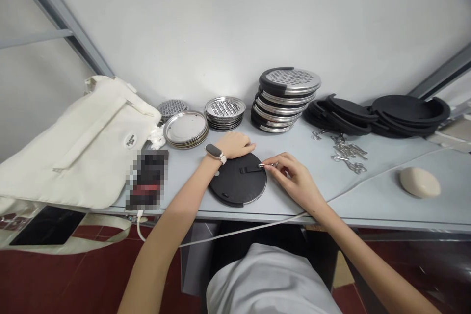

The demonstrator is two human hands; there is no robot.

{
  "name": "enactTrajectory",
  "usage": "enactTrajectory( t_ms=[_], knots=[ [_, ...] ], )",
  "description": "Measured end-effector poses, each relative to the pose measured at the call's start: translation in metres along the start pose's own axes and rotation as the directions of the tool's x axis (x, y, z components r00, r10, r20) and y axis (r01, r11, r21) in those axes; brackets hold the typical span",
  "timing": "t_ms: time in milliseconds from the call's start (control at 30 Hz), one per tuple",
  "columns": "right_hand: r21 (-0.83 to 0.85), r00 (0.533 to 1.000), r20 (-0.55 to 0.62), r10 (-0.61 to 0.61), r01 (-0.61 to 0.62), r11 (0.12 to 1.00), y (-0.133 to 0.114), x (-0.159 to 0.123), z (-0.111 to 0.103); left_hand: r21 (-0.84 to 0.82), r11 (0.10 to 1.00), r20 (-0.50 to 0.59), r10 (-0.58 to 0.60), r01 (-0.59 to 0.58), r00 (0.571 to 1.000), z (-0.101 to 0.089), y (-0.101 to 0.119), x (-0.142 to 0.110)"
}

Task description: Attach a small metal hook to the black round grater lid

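Note:
A round black grater base lies flat on the table in front of me, with a slim metal rim along its lower right edge. My left hand, with a watch on its wrist, rests over the far edge of the base, fingers curled and partly hidden. At the right edge, my right hand pinches a small shiny metal clip between thumb and fingertips. The clip is at the outer end of a narrow raised black strip on the base; whether it is hooked on cannot be made out.
Behind stand a tall stack of black-rimmed graters, grater discs and plain metal discs. To the right are black plastic bases, loose metal clips, a cream rounded object and a white cable. A cream bag lies left.

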State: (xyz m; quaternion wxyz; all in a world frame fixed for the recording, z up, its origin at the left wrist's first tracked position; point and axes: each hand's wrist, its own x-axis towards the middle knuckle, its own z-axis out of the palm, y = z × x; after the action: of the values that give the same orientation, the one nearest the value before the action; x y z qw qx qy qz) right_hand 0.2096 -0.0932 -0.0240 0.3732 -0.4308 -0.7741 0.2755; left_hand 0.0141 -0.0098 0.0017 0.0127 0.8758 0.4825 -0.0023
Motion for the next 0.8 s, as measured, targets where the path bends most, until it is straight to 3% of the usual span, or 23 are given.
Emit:
enactTrajectory(
  t_ms=[267,433,800],
  knots=[
    [0.023,0.998,0.018,0.061,-0.062,0.998,0.0011,-0.0005,0.0024,-0.025,1.0,-0.016,0.013,-0.013,1.0,-0.0013,0.0004,-0.0021],
    [0.097,0.995,0.088,0.049,-0.058,0.994,0.0024,-0.0011,0.004,-0.023,1.0,-0.012,0.004,-0.004,1.0,-0.0007,0.0002,-0.0016],
    [0.008,0.994,0.105,0.026,-0.027,1.0,-0.0038,0.0001,0.0019,0.007,1.0,-0.01,0.014,-0.013,1.0,-0.0007,0.0003,-0.0015]
  ],
)
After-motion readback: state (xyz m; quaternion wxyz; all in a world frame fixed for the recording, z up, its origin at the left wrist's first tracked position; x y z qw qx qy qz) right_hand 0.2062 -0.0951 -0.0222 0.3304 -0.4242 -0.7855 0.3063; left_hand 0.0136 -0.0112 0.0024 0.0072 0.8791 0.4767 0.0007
